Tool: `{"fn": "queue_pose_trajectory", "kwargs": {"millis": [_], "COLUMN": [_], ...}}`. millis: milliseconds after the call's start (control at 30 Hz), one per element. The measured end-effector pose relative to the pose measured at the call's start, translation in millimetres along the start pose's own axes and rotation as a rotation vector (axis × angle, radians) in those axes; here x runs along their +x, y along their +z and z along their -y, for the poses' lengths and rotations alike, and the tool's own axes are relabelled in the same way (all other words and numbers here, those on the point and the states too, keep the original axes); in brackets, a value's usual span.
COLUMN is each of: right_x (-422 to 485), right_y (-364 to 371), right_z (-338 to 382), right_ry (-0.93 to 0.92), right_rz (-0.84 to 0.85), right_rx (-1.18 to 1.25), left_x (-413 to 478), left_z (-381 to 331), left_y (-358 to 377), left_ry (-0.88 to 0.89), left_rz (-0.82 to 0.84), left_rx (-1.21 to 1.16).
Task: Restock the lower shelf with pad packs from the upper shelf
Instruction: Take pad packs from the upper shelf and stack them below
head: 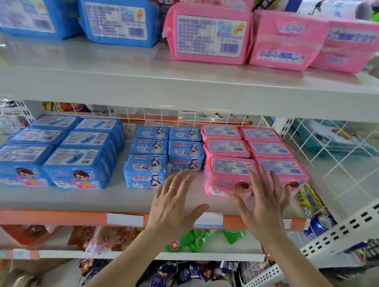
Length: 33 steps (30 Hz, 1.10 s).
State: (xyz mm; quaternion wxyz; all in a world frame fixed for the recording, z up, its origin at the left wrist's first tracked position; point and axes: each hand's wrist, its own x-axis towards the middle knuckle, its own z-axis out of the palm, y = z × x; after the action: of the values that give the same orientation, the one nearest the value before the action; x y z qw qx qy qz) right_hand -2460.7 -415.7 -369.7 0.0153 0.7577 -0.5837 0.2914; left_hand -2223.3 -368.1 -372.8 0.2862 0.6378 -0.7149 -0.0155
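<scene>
Pad packs (pixel 209 34), pink: stock on the upper shelf (pixel 115 81), above and slightly right of my hands, long sides running left to right. My left grip (pixel 176 205) and right grip (pixel 264 205): both spread wide, holding nothing, low before the lower shelf (pixel 77 199) and its pink rows (pixel 229 176). Right grip nearer the stock.

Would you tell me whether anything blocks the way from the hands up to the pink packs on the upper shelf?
Nothing visible does. The left hand and right hand are open and empty before the lower shelf's pink rows; the pink packs stand at the upper shelf's open front, above them.
</scene>
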Motion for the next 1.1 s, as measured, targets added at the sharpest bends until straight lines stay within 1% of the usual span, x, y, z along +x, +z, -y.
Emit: {"fn": "queue_pose_trajectory", "kwargs": {"millis": [100, 267, 467, 633, 767, 933, 1100], "right_x": [-5.4, -11.6, -19.1, -30.7, -38.4, -40.1, -31.2], "right_y": [4.4, 10.1, 9.4, 7.5, 4.9, -8.5, -36.3], "right_z": [26.6, 73.3, 120.8, 149.7, 163.9, 176.4, 177.0], "right_ry": [-0.028, -0.082, -0.094, -0.095, -0.108, -0.109, -0.197], "right_rz": [-0.020, -0.072, -0.064, -0.076, -0.075, -0.058, -0.107], "right_rx": [0.000, -0.010, -0.017, -0.017, -0.012, 0.026, 0.091], "left_x": [-9.2, -21.7, -35.2, -44.5, -52.3, -61.2, -58.8], "left_z": [13.9, 38.5, 72.6, 89.7, 93.0, 85.0, 62.0], "left_y": [-17.9, -47.7, -76.9, -91.0, -95.7, -108.1, -135.0], "left_ry": [0.041, 0.045, 0.016, 0.040, 0.064, 0.047, 0.071], "left_rz": [-0.027, -0.072, -0.106, -0.119, -0.117, -0.119, -0.171], "left_rx": [-0.015, 0.013, 0.019, -0.004, -0.017, -0.023, 0.038]}}
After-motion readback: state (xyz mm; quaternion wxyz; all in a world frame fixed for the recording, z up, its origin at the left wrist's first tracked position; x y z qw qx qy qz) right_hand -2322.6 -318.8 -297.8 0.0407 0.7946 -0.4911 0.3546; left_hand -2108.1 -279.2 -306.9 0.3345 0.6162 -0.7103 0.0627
